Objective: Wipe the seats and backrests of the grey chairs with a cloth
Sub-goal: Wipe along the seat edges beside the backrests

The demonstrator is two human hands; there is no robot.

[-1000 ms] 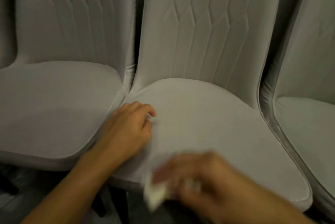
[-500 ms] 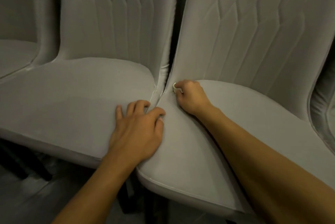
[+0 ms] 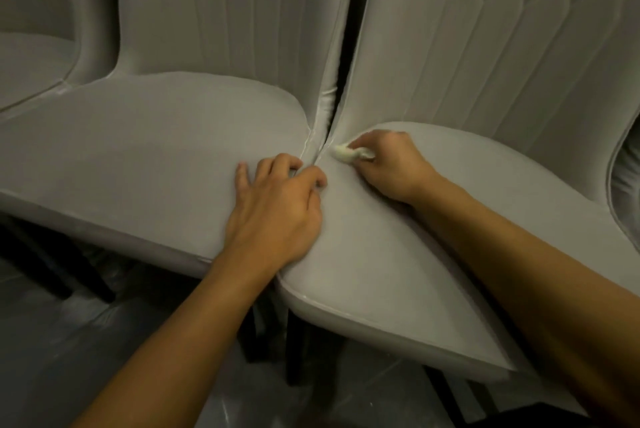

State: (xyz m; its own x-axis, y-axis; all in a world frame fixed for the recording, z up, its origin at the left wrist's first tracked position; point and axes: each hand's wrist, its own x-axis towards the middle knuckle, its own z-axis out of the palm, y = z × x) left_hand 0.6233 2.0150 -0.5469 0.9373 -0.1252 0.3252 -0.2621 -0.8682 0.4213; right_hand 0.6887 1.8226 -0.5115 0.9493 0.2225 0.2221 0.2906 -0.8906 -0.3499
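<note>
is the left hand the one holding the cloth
No, the cloth is pinched in the right hand, while the left hand rests bare on the neighbouring seat.

the left hand (image 3: pixel 273 209) and right hand (image 3: pixel 391 168) are bare, like both forearms (image 3: pixel 194 327) in view.

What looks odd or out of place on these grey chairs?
Nothing spilled or torn. One oddity: the left chair's backrest edge is puckered where the right chair crowds against it. The cloth is bunched small in the right hand.
</note>
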